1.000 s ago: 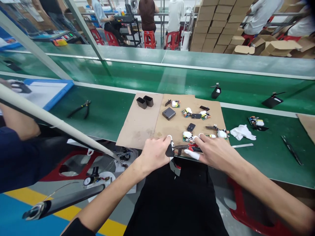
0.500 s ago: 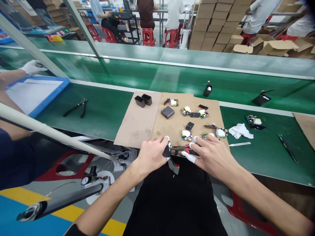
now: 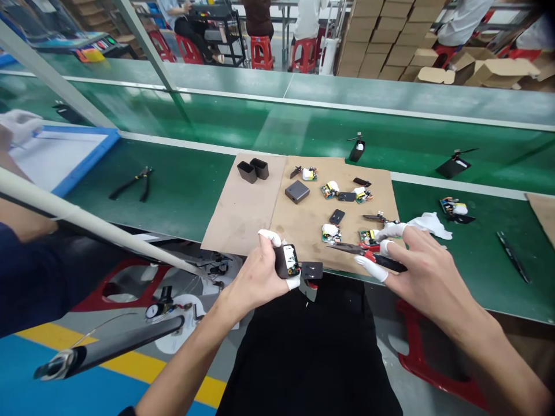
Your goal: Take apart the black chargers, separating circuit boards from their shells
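My left hand (image 3: pixel 255 268), with white finger cots, is closed around a black charger case (image 3: pixel 282 263) at the bench's near edge. Its open end shows a circuit board with white filler, and a black end cap (image 3: pixel 312 270) hangs out to the right. My right hand (image 3: pixel 416 263) grips red-and-black needle-nose pliers (image 3: pixel 368 252), their jaws pointing left, apart from the case. Just beyond the pliers lies a circuit board (image 3: pixel 368 237), partly hidden by my fingers. Another board (image 3: pixel 331 233) and a loose black cap (image 3: pixel 337 216) lie on the cardboard between my hands.
Cardboard (image 3: pixel 243 214) carries two empty black cases (image 3: pixel 254 170), a closed grey case (image 3: pixel 297 192) and several boards. Cutting pliers (image 3: pixel 132 185) lie left, tweezers (image 3: pixel 513 257) right, near a crumpled white cloth (image 3: pixel 431 225). A co-worker's gloved hand (image 3: pixel 19 124) is at far left.
The pliers have come away from the case, moving right with my right hand. My left hand has shifted slightly left and turned the case, so its open end and dangling cap now show.
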Tool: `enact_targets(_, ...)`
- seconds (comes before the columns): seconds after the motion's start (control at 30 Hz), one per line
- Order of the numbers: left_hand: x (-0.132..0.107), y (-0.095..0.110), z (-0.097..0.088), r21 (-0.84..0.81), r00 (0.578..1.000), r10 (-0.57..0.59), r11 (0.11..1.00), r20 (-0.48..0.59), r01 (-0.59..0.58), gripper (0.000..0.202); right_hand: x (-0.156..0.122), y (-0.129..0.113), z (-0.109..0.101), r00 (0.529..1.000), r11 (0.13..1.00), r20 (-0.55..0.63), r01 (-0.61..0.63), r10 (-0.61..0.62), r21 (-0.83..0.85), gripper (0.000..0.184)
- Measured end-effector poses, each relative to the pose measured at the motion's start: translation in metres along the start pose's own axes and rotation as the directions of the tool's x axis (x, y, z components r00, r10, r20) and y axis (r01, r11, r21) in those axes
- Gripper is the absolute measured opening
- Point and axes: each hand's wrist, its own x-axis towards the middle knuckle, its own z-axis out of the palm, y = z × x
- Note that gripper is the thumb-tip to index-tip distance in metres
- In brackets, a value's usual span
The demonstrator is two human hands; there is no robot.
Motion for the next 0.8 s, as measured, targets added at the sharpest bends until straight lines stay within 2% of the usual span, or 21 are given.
enact_targets(0.07,-0.002,-0.001,0.003,-0.319,0.998,0.0,0.947,0.067,0.021,0.06,-0.004,0.004,0.01,0.995,0.987,0.048,-0.093,0.087,0.129,0.033)
enact_targets(0.17,-0.005,0.0,0.01,-0.704,0.988,-0.065,0.695,0.143,0.148,0.045,-0.01,0.008,0.029,0.971,0.906,0.159,-0.226,0.18,0.358,0.029)
enact_targets(0.23,-0.007,0.001,0.014,-0.802,0.964,-0.162,0.536,0.21,0.264,0.041,-0.014,0.008,0.04,0.948,0.838,0.216,-0.308,0.233,0.45,0.03)
enact_targets(0.27,-0.009,0.001,0.016,-0.817,0.949,-0.203,0.484,0.242,0.312,0.042,-0.016,0.008,0.044,0.936,0.807,0.244,-0.345,0.255,0.48,0.031)
enact_targets(0.33,-0.013,0.001,0.018,-0.811,0.921,-0.244,0.442,0.303,0.384,0.047,-0.02,0.006,0.047,0.918,0.755,0.287,-0.39,0.273,0.528,0.031)
enact_targets(0.43,-0.019,0.0,0.017,-0.781,0.922,-0.247,0.491,0.299,0.385,0.055,-0.025,0.003,0.041,0.923,0.744,0.294,-0.376,0.247,0.553,0.027)
enact_targets(0.57,-0.026,0.001,0.013,-0.648,0.951,-0.208,0.697,0.228,0.308,0.072,-0.029,0.0,0.019,0.944,0.824,0.291,-0.285,0.154,0.49,0.019)
enact_targets(0.7,-0.032,0.011,0.006,-0.523,0.969,-0.124,0.823,0.214,0.22,0.052,-0.033,-0.008,-0.008,0.955,0.87,0.294,-0.184,0.047,0.458,0.015)
enact_targets(0.8,-0.033,0.019,-0.001,-0.395,0.978,-0.058,0.909,0.201,0.135,0.05,-0.033,-0.018,-0.025,0.962,0.892,0.273,-0.103,-0.023,0.44,0.022)
